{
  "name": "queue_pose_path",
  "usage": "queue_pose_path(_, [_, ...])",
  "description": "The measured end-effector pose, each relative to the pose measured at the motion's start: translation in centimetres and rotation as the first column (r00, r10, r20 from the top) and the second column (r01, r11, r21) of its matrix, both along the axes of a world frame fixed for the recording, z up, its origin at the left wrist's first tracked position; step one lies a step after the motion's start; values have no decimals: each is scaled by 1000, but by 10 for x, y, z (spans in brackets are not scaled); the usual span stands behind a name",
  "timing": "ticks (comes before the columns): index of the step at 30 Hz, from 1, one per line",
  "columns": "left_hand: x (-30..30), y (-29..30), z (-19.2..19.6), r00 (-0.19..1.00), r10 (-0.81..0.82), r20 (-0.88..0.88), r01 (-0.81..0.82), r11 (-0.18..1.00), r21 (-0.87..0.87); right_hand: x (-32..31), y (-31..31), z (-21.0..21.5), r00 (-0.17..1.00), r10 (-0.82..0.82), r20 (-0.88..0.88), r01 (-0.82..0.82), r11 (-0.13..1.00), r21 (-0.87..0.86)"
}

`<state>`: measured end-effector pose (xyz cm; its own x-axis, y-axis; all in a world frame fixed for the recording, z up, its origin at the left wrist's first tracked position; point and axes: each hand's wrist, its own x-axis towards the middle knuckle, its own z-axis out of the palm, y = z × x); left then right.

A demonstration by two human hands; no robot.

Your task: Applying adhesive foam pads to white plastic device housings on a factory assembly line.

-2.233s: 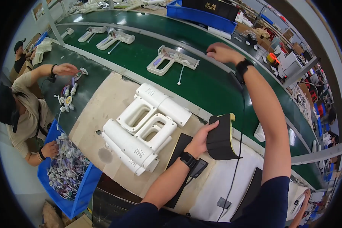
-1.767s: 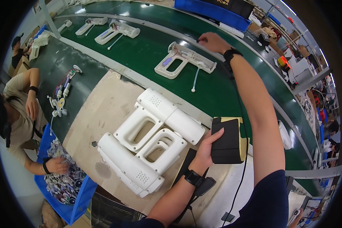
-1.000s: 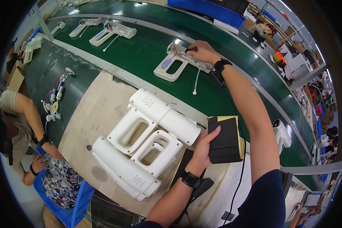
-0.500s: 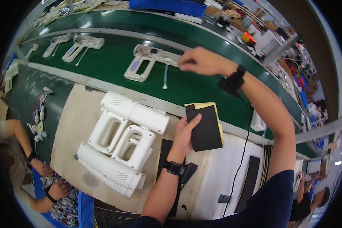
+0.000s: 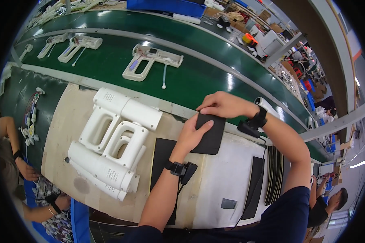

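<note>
My left hand [image 5: 189,137] grips a small stack of black foam sheets [image 5: 211,139] from the left side, thumb lying across the top face. At the stack's far edge, my right hand [image 5: 225,105] has its fingers pinched on the upper left corner. The fingertips partly hide that corner. Left of my hands, several white plastic handled housings [image 5: 121,141] lie closely together on a cardboard sheet [image 5: 61,166]. Under my left forearm is a larger black foam strip [image 5: 163,152] with a yellowish edge.
Beyond the bench, a green conveyor belt [image 5: 105,71] carries open white handled housings [image 5: 140,67] with wiring inside. Black strips [image 5: 253,186] and a dark small square [image 5: 228,203] lie to the right. At left, a co-worker's hands [image 5: 63,201] are over a blue bin [image 5: 80,218] of parts.
My right hand has come from the housing on the belt down to the foam stack and pinches its edge. The yellow layer behind the stack no longer shows. The whole view has shifted slightly.
</note>
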<state>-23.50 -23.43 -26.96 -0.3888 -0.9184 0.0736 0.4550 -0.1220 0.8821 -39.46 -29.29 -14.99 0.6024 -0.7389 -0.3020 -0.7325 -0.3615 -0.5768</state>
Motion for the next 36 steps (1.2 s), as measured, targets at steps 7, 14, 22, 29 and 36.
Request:
queue_pose_path(7, [-5, 3, -7, 995, -99, -21, 98, 994, -47, -14, -48, 1, 998, 56, -3, -45, 838, 544])
queue_pose_path(14, [-4, -1, -4, 931, 22, -364, 117, 928, 354, 25, -152, -2, 984, -44, 173, 13, 984, 179])
queue_pose_path(22, [-5, -2, -7, 989, 121, -80, -69, 880, 470, 132, -204, -51, 979, 197, 43, -158, 884, -440])
queue_pose_path(29, [-7, -4, -15, 984, 109, -142, -20, 855, 518, 139, -208, -77, 953, 302, -12, -257, 788, -560])
queue_pose_path(36, [-3, -5, -2, 988, 117, -100, -39, 819, 573, 139, -205, -76, 957, 272, -102, -287, 823, -491])
